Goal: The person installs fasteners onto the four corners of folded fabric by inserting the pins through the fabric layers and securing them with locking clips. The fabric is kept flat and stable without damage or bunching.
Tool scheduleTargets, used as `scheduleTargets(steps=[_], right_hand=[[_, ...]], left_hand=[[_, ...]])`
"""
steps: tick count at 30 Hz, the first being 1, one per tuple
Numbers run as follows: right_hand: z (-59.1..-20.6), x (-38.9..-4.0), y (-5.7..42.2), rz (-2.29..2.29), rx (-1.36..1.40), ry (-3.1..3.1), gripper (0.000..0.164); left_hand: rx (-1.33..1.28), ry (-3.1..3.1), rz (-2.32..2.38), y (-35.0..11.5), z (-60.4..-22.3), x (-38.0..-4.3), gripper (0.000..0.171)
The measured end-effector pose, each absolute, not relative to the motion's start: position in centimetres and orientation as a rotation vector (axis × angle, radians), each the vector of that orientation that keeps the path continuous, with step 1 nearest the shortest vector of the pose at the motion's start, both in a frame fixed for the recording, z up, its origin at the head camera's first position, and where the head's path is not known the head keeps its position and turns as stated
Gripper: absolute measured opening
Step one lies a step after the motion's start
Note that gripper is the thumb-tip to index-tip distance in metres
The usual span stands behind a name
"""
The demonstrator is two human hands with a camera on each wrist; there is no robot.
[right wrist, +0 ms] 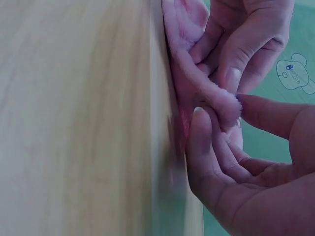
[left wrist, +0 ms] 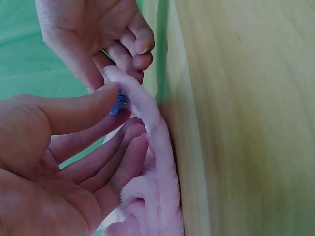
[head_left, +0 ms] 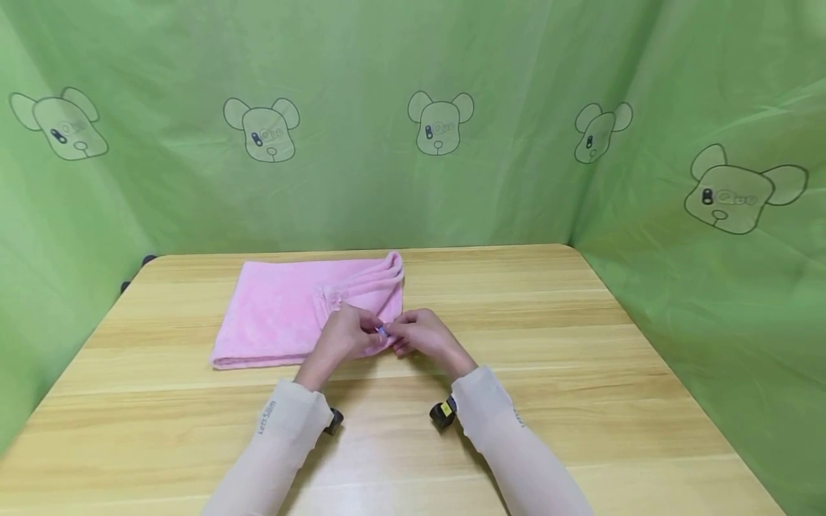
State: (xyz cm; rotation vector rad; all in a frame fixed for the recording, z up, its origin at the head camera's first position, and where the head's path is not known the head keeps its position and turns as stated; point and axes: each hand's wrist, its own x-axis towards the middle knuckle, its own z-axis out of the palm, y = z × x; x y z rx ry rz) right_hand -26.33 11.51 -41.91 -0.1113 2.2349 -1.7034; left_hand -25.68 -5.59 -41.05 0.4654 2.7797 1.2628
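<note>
A folded pink fleece blanket (head_left: 277,308) lies on the table, its near right corner lifted and bunched. My left hand (head_left: 345,333) is at that corner, pinching a small blue plastic piece (left wrist: 118,105) between thumb and forefinger against the fleece edge. Its other fingers curve beneath, close to the folds. From the right, my right hand (head_left: 427,337) grips the same edge between thumb and fingers, as the right wrist view shows. The fingertips of both hands nearly meet around the blue piece, which they partly cover; what kind of thing it is I cannot tell.
The wooden table (head_left: 555,387) extends on both sides of the blanket. Green curtains (head_left: 361,193) with printed bear faces hang behind it and along its sides. Small black cameras (head_left: 442,414) sit under both wrists, near the light sleeves (head_left: 293,412).
</note>
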Motion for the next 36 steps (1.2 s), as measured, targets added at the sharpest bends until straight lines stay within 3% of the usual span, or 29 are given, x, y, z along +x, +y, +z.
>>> scheduleTargets(steps=[15, 22, 29, 36], right_hand=[[-41.5, -26.6, 12.0, -1.627, -0.029, 2.38, 0.018], [-41.5, -26.7, 12.2, -1.645, -0.007, 2.383, 0.017], [-41.3, -26.7, 12.3, -1.646, -0.001, 2.392, 0.019], [-41.3, -26.8, 12.4, -1.646, 0.02, 2.385, 0.02]], left_hand=[[0.073, 3.01, 1.529, -8.3, -39.5, -26.5, 0.007], [-0.065, 3.068, 1.401, -9.9, -40.0, -27.0, 0.017], [-0.08, 2.989, 1.291, -10.6, -40.3, -27.1, 0.017], [-0.084, 2.906, 1.254, -10.7, -40.8, -27.2, 0.036]])
